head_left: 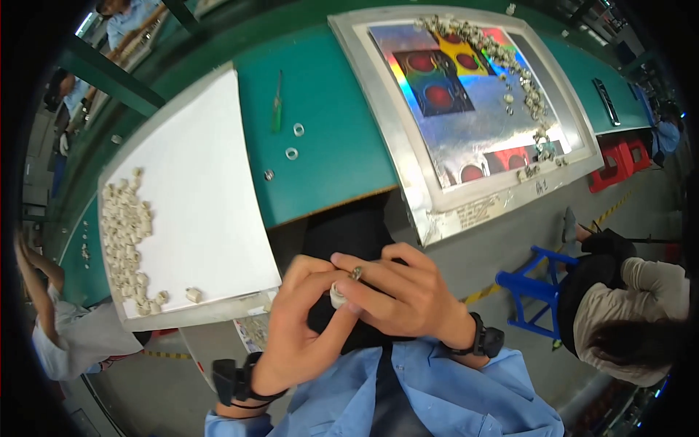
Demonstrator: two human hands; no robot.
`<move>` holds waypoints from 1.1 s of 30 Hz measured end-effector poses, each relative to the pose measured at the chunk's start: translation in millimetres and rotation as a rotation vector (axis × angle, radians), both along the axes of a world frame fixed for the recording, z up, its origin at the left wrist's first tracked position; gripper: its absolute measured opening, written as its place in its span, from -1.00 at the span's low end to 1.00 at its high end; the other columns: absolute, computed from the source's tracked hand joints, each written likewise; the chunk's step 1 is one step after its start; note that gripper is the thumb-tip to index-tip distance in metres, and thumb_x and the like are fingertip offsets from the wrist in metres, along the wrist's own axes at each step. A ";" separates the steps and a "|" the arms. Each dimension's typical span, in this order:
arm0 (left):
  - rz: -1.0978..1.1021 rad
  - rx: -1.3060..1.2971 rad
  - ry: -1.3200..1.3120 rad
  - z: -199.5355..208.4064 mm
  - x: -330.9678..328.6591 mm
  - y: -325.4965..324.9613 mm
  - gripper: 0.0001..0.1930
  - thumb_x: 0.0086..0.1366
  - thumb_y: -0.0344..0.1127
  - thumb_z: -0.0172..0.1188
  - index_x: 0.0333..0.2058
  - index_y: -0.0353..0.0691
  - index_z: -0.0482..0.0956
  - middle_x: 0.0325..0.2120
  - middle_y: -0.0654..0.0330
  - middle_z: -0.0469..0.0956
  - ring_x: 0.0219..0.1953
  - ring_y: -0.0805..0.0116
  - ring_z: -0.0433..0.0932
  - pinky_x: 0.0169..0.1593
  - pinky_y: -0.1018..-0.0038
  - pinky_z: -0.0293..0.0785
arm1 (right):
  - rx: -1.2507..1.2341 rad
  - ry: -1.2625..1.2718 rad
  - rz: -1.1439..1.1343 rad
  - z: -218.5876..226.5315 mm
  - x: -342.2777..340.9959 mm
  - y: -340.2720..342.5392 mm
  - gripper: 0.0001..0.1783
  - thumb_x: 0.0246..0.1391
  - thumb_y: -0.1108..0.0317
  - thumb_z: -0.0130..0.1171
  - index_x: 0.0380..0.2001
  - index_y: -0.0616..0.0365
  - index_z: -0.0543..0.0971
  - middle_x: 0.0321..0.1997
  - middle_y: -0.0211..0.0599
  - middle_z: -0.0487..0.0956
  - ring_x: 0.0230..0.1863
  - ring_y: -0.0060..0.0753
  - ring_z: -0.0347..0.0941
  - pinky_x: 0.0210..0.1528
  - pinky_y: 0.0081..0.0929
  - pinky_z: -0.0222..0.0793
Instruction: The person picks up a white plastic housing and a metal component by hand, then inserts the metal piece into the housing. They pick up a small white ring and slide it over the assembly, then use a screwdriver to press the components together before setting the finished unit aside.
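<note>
My two hands meet in front of my body, just off the table edge. Between the thumb and fingers of my left hand [295,324] is a small white cylindrical part [337,296]. My right hand [408,295] is closed on a small metal piece [356,274], just above the white part; its thumb and fingers press close against that part. Fingers hide much of both pieces, so I cannot tell whether they touch. Similar white parts [122,237] lie heaped along the left side of a white board [200,189], with a single white part [193,294] near its front edge.
A framed panel [397,138] at the right bears a shiny printed sheet [466,135] and many small metal pieces [534,98]. On the green table [328,95] are a green-handled screwdriver [277,115] and a few rings. A blue stool [528,288] and a seated person [619,320] are at right.
</note>
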State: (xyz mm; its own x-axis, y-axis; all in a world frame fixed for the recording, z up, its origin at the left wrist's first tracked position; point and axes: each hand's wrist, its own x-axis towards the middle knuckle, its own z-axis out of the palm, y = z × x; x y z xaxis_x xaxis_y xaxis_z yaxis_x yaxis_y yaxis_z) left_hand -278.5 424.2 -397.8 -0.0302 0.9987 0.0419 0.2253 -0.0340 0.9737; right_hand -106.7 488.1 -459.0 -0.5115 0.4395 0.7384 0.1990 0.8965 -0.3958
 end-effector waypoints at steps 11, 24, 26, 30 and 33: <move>0.215 0.386 0.827 55.1 -165.1 292.5 -0.69 0.18 -0.26 0.34 -0.14 -0.30 0.64 -0.33 0.08 0.61 -0.25 0.22 0.56 -0.12 0.37 0.48 | -0.193 -0.435 -0.709 89.8 132.1 131.4 -0.53 0.03 0.40 0.28 0.06 0.20 0.53 0.22 -0.03 0.47 0.17 0.09 0.40 0.19 -0.12 0.29; 0.365 0.050 0.969 -17.6 -260.8 435.8 -0.49 0.18 -0.15 0.33 0.04 -0.34 0.57 -0.20 0.03 0.65 -0.08 0.17 0.62 -0.01 0.36 0.50 | -0.223 -0.547 -0.783 79.3 154.6 168.7 -0.63 0.12 0.39 0.21 0.02 0.21 0.55 0.14 -0.07 0.47 0.14 0.10 0.38 0.19 -0.11 0.28; 0.343 0.244 0.969 2.4 -250.7 405.3 -0.49 0.22 -0.17 0.29 0.06 -0.37 0.53 -0.18 0.03 0.65 -0.07 0.15 0.60 0.00 0.36 0.49 | -0.226 -0.570 -0.921 68.0 168.3 168.5 -0.67 0.15 0.44 0.17 0.00 0.21 0.55 0.07 -0.09 0.49 0.08 0.06 0.42 0.13 -0.19 0.32; 0.113 0.254 0.942 72.9 -241.0 293.7 -0.61 0.25 -0.22 0.24 -0.02 -0.36 0.57 -0.22 0.04 0.64 -0.14 0.14 0.61 -0.04 0.32 0.50 | -0.378 -0.495 -0.859 54.1 181.2 153.6 -0.71 0.18 0.53 0.11 -0.02 0.21 0.55 -0.01 -0.13 0.50 0.00 -0.01 0.45 0.03 -0.32 0.37; 0.088 0.107 1.037 100.0 -260.9 199.4 -0.67 0.26 -0.25 0.23 -0.08 -0.35 0.60 -0.23 0.04 0.64 -0.18 0.12 0.61 -0.07 0.28 0.50 | -0.478 -0.444 -0.767 55.1 189.1 134.9 -0.72 0.18 0.59 0.07 -0.03 0.22 0.54 -0.04 -0.14 0.50 -0.03 -0.05 0.46 -0.02 -0.38 0.39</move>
